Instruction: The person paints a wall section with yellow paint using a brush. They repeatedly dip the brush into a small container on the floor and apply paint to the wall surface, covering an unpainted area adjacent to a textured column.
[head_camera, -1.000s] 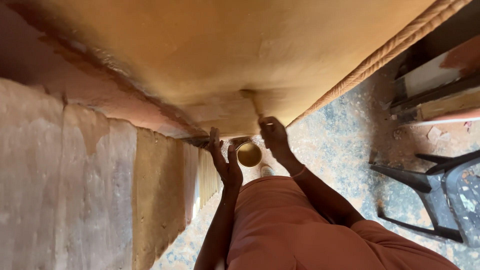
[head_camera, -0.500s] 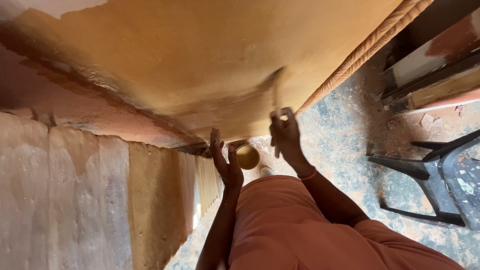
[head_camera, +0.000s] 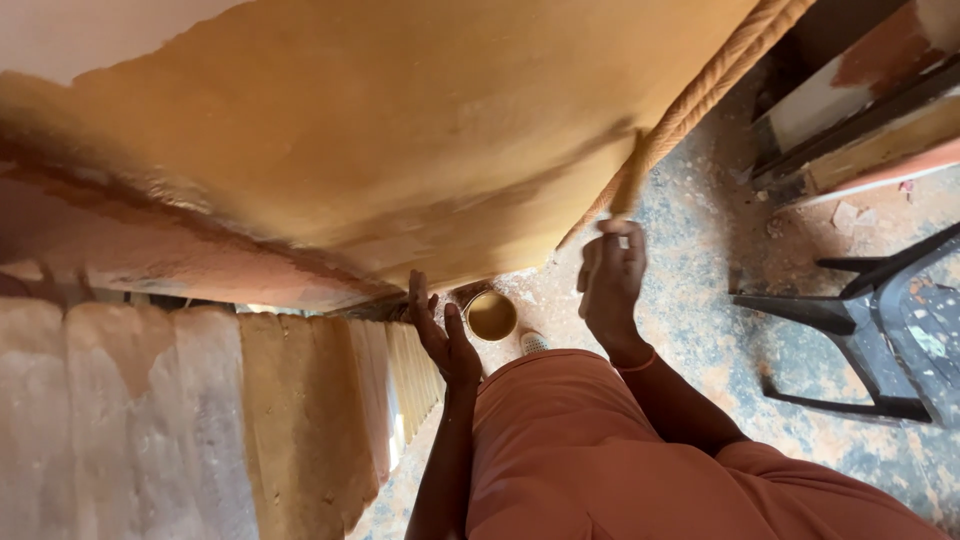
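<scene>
My right hand (head_camera: 610, 285) was closed around the handle of a paintbrush (head_camera: 628, 185), and the bristles were pressed to the ochre wall (head_camera: 400, 120) near its rope-like moulded edge (head_camera: 720, 70). My left hand (head_camera: 440, 335) was open, fingers spread, palm resting against the lower part of the wall, holding nothing. The paint tin (head_camera: 490, 315) sat on the speckled floor (head_camera: 700, 260) below, between my two hands as I looked down, with ochre paint showing inside. I judged I was mid-stroke, laying colour on the strip beside the moulding, while the pinkish band (head_camera: 150, 250) lower down was not yet covered. The next move, as I saw it, called for a steady pull along that edge without slopping onto the moulding, then a careful dip down to the tin. A dark plastic chair (head_camera: 870, 320) stood well off to my right.
</scene>
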